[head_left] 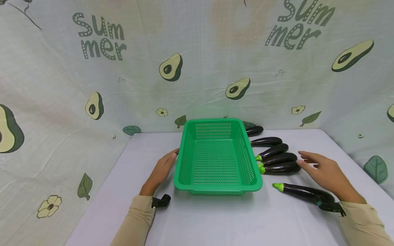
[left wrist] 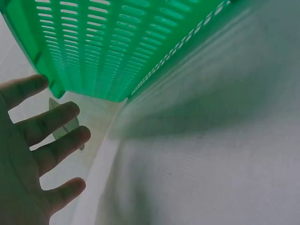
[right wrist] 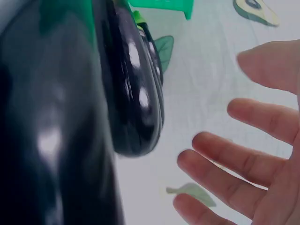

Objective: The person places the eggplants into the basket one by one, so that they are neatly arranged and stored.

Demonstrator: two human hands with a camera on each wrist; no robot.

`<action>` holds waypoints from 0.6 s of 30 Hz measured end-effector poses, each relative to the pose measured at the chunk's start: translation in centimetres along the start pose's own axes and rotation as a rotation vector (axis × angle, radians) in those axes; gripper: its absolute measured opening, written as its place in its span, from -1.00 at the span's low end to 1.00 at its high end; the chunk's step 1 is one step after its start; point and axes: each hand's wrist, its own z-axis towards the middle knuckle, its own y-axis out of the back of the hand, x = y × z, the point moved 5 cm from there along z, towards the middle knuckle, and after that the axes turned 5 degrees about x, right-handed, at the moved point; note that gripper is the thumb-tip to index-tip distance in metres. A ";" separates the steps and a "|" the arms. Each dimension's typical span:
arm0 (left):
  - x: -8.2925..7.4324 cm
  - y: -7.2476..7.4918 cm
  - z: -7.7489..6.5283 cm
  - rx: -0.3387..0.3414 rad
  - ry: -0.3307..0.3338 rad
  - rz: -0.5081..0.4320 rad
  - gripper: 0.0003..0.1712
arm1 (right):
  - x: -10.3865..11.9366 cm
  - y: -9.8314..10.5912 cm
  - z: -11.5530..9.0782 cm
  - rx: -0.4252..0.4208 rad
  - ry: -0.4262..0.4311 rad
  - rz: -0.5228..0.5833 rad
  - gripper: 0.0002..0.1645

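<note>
A green plastic basket with perforated walls stands on the table, and no contents show in it. Beside its left wall is my left hand; the left wrist view shows the fingers spread near the basket's side, and whether they touch it I cannot tell. Several dark purple eggplants lie in a row to the right of the basket, the farthest partly hidden behind its rim. One more eggplant lies apart, nearer the front. My right hand hovers by the row's right end, fingers extended, holding nothing in the right wrist view.
A white cloth covers the table. Behind and at both sides hangs a pale curtain printed with avocados, leaves and lettering. Each wrist wears a black camera band.
</note>
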 end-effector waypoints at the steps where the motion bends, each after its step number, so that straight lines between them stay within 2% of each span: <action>1: 0.0 -0.1 0.0 0.004 0.008 -0.013 -0.32 | -0.2 0.1 -0.1 -0.001 -0.008 0.008 -0.36; 6: 0.0 -0.4 0.0 0.012 0.063 -0.038 -0.30 | -1.3 0.3 -0.8 0.028 -0.060 0.027 -0.36; 13: -0.3 -0.8 0.0 0.017 0.062 -0.069 -0.29 | -2.1 0.2 -1.6 0.089 -0.077 0.034 -0.35; 18: -0.6 -1.0 0.0 0.015 0.078 -0.088 -0.25 | -2.1 -0.2 -1.9 0.184 -0.086 0.043 -0.31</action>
